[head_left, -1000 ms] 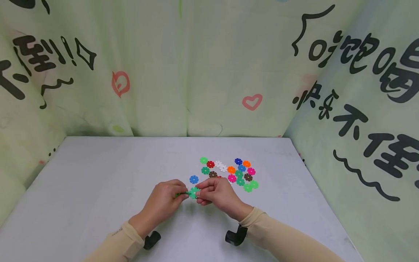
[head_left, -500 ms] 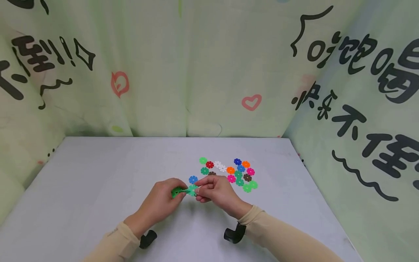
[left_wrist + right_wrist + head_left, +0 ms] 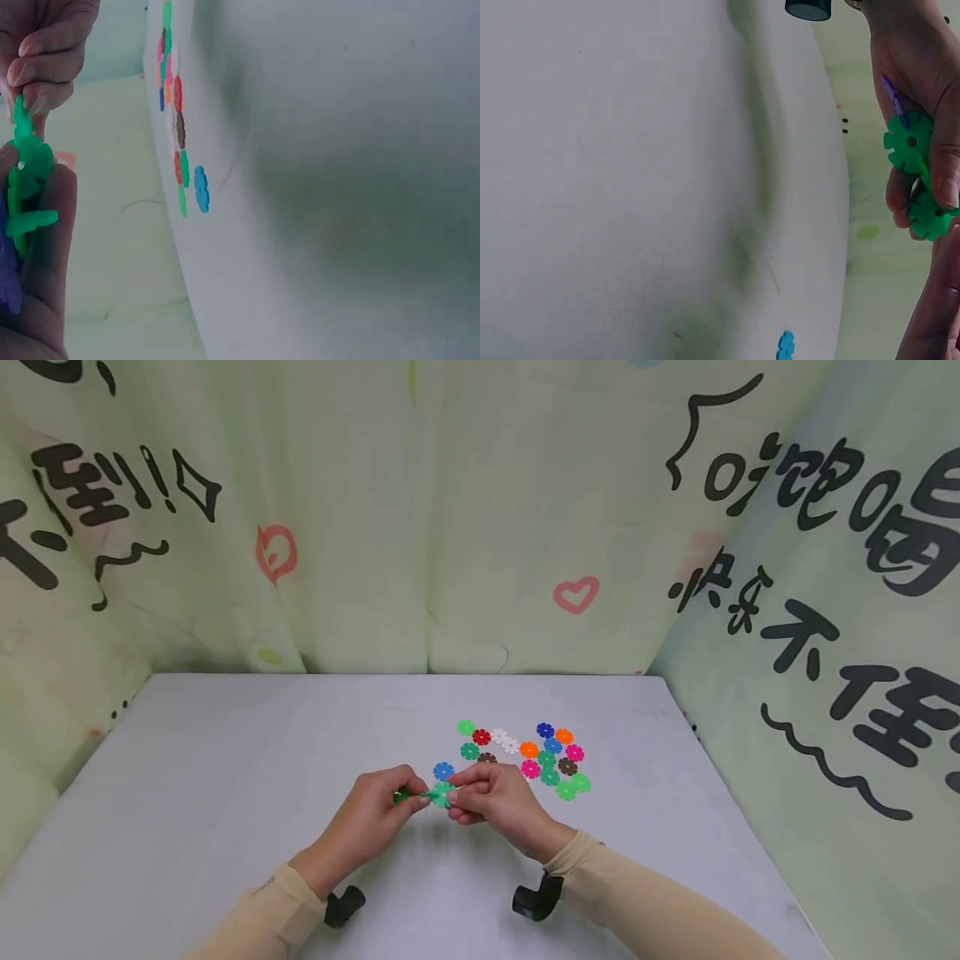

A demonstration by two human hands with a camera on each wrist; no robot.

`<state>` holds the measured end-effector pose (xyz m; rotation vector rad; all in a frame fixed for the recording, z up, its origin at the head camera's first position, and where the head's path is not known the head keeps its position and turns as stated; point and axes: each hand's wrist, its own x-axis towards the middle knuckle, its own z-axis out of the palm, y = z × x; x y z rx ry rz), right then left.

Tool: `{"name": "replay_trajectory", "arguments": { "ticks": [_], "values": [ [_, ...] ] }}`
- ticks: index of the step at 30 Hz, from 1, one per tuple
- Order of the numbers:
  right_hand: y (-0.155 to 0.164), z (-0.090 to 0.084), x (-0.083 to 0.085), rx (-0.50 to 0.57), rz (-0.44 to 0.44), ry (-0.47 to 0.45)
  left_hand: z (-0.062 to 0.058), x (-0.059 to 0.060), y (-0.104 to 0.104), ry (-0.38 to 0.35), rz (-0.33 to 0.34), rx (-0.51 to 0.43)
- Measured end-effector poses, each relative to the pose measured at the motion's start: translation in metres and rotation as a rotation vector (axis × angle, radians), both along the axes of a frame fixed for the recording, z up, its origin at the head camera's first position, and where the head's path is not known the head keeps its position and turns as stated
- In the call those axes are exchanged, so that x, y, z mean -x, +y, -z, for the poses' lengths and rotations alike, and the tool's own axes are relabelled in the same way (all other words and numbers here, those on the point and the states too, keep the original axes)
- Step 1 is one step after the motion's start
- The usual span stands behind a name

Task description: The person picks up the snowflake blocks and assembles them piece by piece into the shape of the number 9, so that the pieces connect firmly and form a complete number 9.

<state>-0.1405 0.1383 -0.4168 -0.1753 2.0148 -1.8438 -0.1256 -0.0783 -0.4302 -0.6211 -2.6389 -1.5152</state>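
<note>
In front of me my left hand [image 3: 367, 818] grips a small cluster of joined green notched plastic discs [image 3: 910, 142] between thumb and fingers. A purple disc [image 3: 9, 274] is part of the cluster and lies against the left palm side. My right hand [image 3: 506, 802] pinches a green flower-shaped disc [image 3: 441, 794] by its right edge. That disc meets the cluster at the left fingertips; how deeply their slots fit is hidden. Both hands are raised above the white table [image 3: 247, 760]. Just behind them a single blue disc [image 3: 443, 771] lies flat.
Several loose discs lie behind and right of my right hand, among them a red disc [image 3: 482, 737], an orange disc [image 3: 528, 750] and a light green disc [image 3: 567, 790]. My right hand covers part of this group. A printed curtain [image 3: 480, 527] encloses the table's far side.
Over the last second my left hand has shifted slightly, its fingers spreading to show more of the green cluster, then drawing together again. The right hand has stayed almost in place, still pinching the disc.
</note>
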Motion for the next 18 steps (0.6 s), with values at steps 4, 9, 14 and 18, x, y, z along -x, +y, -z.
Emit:
{"name": "replay_trajectory", "arguments": {
  "ticks": [4, 9, 14, 18],
  "values": [
    [0.002, 0.003, -0.001, -0.002, -0.033, -0.015, 0.002, 0.000, 0.000, -0.029, 0.021, 0.070],
    [0.003, 0.006, -0.001, -0.003, -0.060, -0.009, 0.003, 0.002, 0.003, -0.063, 0.080, 0.139],
    [0.003, 0.009, 0.000, -0.004, -0.069, -0.013, 0.004, 0.002, 0.007, -0.009, 0.063, 0.207],
    [0.007, 0.013, 0.006, -0.056, -0.106, 0.012, 0.006, 0.001, 0.006, 0.035, 0.032, 0.257]
  ]
}}
